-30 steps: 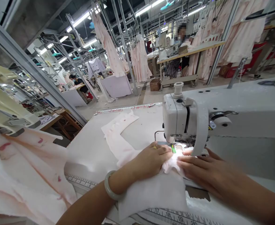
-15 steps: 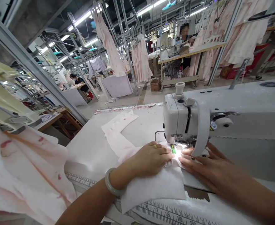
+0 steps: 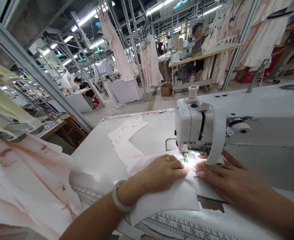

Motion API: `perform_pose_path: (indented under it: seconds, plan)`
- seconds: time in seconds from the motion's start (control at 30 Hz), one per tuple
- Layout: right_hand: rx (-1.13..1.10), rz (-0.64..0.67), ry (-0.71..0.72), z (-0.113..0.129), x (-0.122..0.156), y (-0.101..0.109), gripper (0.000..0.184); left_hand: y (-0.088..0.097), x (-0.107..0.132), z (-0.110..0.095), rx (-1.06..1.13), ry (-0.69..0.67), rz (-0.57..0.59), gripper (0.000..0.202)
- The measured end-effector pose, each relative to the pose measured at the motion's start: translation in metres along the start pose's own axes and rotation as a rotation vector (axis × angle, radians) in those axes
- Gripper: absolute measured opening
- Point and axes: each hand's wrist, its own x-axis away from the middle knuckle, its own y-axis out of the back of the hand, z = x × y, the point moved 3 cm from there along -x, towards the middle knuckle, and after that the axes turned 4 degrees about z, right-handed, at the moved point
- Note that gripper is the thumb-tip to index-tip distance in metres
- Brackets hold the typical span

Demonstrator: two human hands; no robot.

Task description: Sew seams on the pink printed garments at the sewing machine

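A pale pink-white fabric piece (image 3: 167, 200) lies under the needle area of a white sewing machine (image 3: 194, 123). My left hand (image 3: 162, 171), with a bangle at the wrist, presses on the fabric left of the lit presser foot (image 3: 186, 158); its fingers are closed together on the cloth. On the other side, my right hand (image 3: 227, 175) has its fingertips closed on the fabric's edge, partly hidden behind the machine's curved white guard (image 3: 218, 133). The fabric's far end stretches away to the left across the table, curved, with small reddish marks.
Printed ruler tape (image 3: 179, 225) runs along the table's (image 3: 94, 150) near edge. At left, a cream clamp (image 3: 9, 100) holds hanging pink fabric (image 3: 31, 180). Metal poles (image 3: 36, 63), hanging garments (image 3: 150, 61) and two people at other workstations are beyond.
The fabric by the needle looks flatter and smoother. My left fingertips have shifted slightly toward the right, and my right fingers sit slightly farther right. The view has tilted a little.
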Motion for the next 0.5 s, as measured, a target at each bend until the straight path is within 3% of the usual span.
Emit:
perform_pose_path:
  seconds: [0.27,0.5]
  plan:
    - [-0.044,0.048,0.004,0.007,-0.002,0.002,0.038,-0.001,0.007,-0.002,-0.032,-0.033,-0.009,0.03]
    - [0.049,0.091,0.007,-0.005,0.004,-0.002,0.031,-0.002,0.007,0.005,-0.019,0.035,-0.034,0.033]
